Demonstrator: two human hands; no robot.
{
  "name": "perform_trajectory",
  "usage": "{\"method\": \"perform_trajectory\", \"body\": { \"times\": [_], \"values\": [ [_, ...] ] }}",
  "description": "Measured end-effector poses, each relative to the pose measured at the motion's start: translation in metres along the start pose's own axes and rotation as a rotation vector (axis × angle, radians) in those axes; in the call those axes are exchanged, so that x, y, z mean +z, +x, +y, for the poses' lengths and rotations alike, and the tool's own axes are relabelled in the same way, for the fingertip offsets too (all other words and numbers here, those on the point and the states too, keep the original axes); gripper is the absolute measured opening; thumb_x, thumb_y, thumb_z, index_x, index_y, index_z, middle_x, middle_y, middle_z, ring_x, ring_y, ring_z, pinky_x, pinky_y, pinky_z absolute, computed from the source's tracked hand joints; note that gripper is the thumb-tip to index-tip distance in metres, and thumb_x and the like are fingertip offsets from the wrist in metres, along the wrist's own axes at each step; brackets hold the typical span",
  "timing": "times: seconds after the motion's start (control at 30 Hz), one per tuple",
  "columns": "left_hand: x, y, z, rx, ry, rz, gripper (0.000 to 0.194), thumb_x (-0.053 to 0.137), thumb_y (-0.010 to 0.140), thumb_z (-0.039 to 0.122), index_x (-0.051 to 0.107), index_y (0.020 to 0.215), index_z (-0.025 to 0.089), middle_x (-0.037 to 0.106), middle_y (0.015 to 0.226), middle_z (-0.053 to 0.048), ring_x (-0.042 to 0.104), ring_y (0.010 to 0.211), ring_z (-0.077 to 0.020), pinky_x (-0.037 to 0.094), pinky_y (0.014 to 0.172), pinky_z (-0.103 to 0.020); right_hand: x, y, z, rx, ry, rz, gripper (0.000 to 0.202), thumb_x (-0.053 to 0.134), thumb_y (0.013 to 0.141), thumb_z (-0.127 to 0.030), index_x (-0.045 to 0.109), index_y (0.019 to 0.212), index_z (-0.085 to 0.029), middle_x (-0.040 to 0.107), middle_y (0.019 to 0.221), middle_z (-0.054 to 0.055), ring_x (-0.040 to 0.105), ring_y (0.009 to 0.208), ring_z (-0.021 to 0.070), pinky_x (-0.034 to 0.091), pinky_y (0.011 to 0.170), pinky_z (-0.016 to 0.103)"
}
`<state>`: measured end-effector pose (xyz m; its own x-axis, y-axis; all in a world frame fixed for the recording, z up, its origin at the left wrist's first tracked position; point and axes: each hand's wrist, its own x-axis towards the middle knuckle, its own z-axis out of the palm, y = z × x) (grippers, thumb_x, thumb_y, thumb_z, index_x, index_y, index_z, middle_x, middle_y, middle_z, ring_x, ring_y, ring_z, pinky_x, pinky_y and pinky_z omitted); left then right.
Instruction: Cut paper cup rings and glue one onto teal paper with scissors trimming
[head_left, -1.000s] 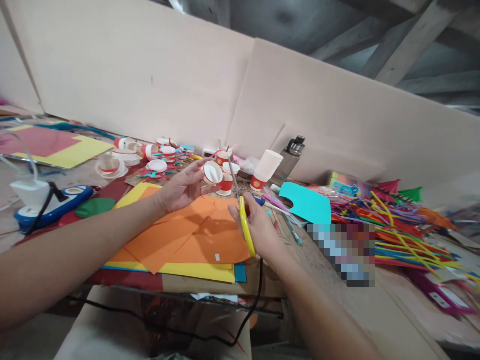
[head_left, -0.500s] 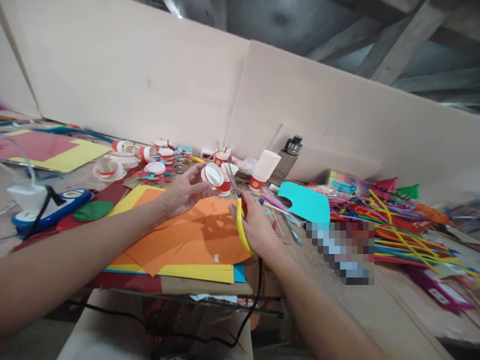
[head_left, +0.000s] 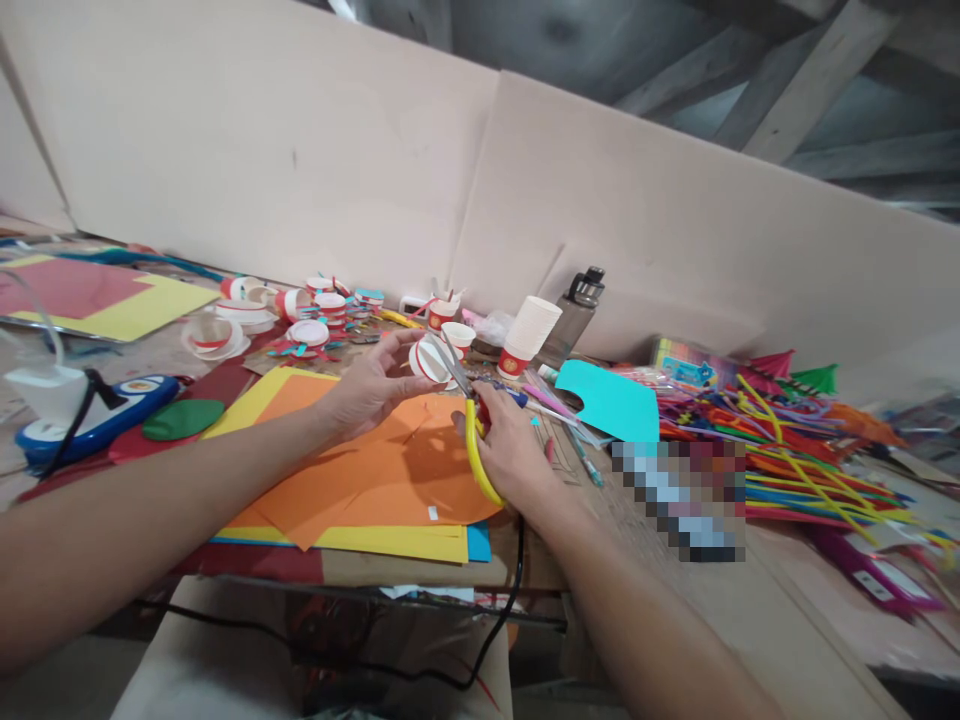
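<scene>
Between its fingers and thumb, my left hand [head_left: 375, 388] holds a cut piece of white paper cup [head_left: 427, 362] with a red edge, above the orange sheets [head_left: 352, 480]. My right hand [head_left: 510, 440] is closed on the yellow handles of a pair of scissors [head_left: 475, 450]. The scissor blades point up and left and lie against the cup piece at its right side. Just behind is a standing paper cup [head_left: 459, 338], partly hidden by the blades.
A stack of white cups [head_left: 529, 335] and a bottle [head_left: 574, 318] stand behind. Cut cup pieces [head_left: 307, 335] lie back left, a blue power strip [head_left: 97, 415] at left. Right are a turquoise sheet [head_left: 611, 400] and colourful pipe cleaners [head_left: 795, 450].
The scissors have moved slightly left and their blades now reach the cup piece. The cup piece has turned and shifted a little to the right in my left hand.
</scene>
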<state>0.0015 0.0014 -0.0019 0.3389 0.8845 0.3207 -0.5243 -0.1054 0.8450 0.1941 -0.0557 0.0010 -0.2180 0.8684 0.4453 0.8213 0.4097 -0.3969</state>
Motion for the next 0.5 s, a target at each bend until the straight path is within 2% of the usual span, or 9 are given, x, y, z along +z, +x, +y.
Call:
{"method": "perform_trajectory", "body": {
  "times": [0.5],
  "values": [
    [-0.0027,0.0014,-0.0003,0.021,0.040,0.015,0.053,0.085,0.061,0.013,0.064,0.110,0.019,0.068,0.115,-0.005,0.065,0.103,-0.0191,0.054,0.093,-0.035,0.0011,-0.0012,0.0013,0.016,-0.028,0.000,0.035,0.052,0.092,-0.035,0.057,0.122,-0.018,0.056,0.088,0.006,0.052,0.075,0.0188,0.042,0.070,0.029]
  ]
}}
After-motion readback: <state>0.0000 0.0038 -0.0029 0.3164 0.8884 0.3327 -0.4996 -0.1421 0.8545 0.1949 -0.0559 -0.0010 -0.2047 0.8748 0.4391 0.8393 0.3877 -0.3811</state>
